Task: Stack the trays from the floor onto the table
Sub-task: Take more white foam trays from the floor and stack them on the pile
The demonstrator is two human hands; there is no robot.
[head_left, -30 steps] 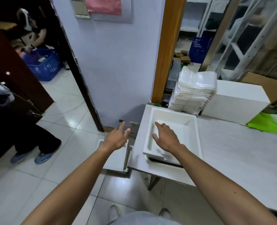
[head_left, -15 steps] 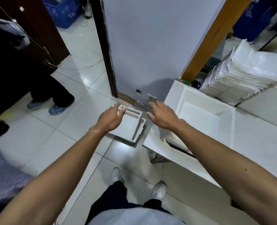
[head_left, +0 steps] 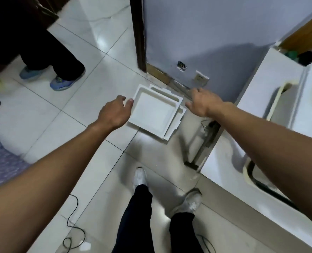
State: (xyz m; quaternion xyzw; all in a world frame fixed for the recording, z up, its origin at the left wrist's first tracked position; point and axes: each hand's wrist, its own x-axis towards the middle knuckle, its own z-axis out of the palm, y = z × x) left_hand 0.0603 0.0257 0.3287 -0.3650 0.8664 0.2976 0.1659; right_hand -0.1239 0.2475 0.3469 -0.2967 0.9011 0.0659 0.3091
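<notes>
Both hands are open, holding nothing: left hand (head_left: 113, 114) near the floor trays (head_left: 154, 111), right hand (head_left: 201, 102) beside them. The lower trays are mostly hidden.

blue shoes (head_left: 50, 78), black cable (head_left: 74, 219), wall socket (head_left: 201, 77)

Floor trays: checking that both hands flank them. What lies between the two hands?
The head view shows the white floor trays between the left hand and right hand.
</notes>
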